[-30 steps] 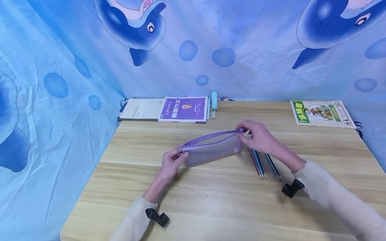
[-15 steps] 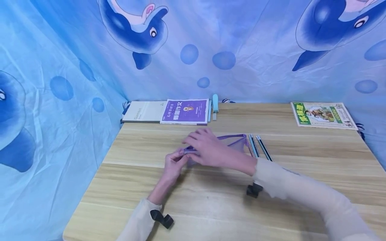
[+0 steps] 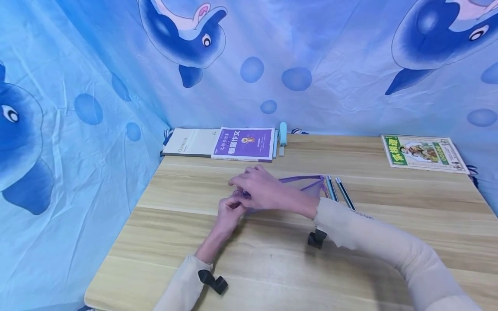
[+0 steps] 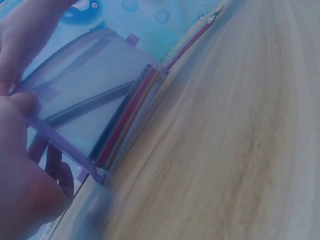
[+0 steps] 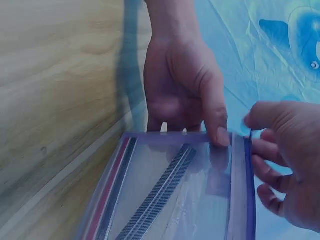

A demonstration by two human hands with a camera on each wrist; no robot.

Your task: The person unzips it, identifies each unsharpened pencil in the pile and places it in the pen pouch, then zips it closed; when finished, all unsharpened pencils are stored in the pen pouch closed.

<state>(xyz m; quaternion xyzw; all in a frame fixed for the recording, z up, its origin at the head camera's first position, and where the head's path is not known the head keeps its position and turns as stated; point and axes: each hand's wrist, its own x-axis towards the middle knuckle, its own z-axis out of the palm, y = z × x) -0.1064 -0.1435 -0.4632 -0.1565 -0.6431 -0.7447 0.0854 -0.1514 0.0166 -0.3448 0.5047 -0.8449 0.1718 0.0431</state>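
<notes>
Both hands are meeting near the middle of the smooth wooden table (image 3: 272, 268). The left hand (image 3: 230, 212) is pinching the end of the see-through purple pencil case (image 3: 307, 185), and the right hand (image 3: 264, 192) is pinching its zipper edge. Behind it, pencils (image 3: 339, 192) are lying loose, with bare wood around.

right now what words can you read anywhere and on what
"Gambit" (likely, small) on the white notebook
"看图作文" on the purple book; its smaller print is too small to read
Green book: title too blurred to read
Pencil pouch, pencils: no readable text
</notes>
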